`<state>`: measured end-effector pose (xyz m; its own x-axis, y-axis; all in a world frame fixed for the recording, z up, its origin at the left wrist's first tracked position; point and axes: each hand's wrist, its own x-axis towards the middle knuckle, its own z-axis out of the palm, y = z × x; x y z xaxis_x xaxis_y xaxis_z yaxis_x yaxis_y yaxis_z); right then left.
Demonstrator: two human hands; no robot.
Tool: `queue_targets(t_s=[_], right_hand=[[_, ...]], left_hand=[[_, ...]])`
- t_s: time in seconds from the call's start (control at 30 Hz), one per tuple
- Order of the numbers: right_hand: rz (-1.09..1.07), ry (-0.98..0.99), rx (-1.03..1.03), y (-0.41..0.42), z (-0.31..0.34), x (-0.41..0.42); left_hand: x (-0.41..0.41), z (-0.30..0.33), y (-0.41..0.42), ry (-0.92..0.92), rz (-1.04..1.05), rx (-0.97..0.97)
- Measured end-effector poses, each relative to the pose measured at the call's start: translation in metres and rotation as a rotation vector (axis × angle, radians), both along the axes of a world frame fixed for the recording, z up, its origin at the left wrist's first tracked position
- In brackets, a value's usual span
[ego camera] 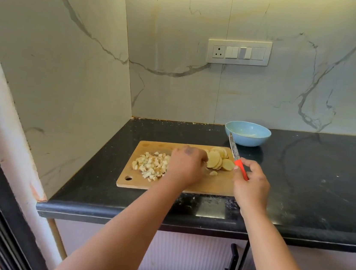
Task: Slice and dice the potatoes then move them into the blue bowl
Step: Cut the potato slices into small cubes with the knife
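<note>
1. Right hand [250, 184] grips an orange-handled paring knife [237, 157], blade raised, pointing away.
2. Left hand [188, 164] curls onto pale round potato slices [216, 161] at the wooden cutting board's [189, 184] far right; slices lie between both hands.
3. Diced potato pile [151, 165]: board's left.
4. Empty light-blue ceramic bowl [247, 133]: beyond, near the black surface's [315, 178] back edge.

No legible text, label, brand or number appears anywhere in this kitchen scene; the switch plate [239, 52] on the wall at 12 o'clock carries no readable markings.
</note>
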<state>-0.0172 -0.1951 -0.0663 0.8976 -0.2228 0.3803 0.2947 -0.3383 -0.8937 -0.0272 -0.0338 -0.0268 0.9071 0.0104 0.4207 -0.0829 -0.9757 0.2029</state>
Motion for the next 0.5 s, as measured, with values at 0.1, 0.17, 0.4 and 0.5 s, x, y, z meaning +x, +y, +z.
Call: queue_targets(t_s=[0.1,0.17,0.4,0.5], right_hand=[[-0.001,-0.01,-0.015,0.0,0.001,-0.001],[0.007,-0.017,-0.021,0.0,0.002,-0.002],[0.018,-0.024,-0.051,0.0,0.002,0.0],[0.029,-0.019,-0.045,0.0,0.003,-0.001]], left_hand=[[0.012,-0.012,-0.027,0.108,0.059,-0.071],[0.019,-0.02,-0.034,0.134,0.104,-0.127],[0.024,-0.019,-0.03,0.241,0.127,-0.229],[0.013,-0.015,-0.017,0.23,0.076,-0.184]])
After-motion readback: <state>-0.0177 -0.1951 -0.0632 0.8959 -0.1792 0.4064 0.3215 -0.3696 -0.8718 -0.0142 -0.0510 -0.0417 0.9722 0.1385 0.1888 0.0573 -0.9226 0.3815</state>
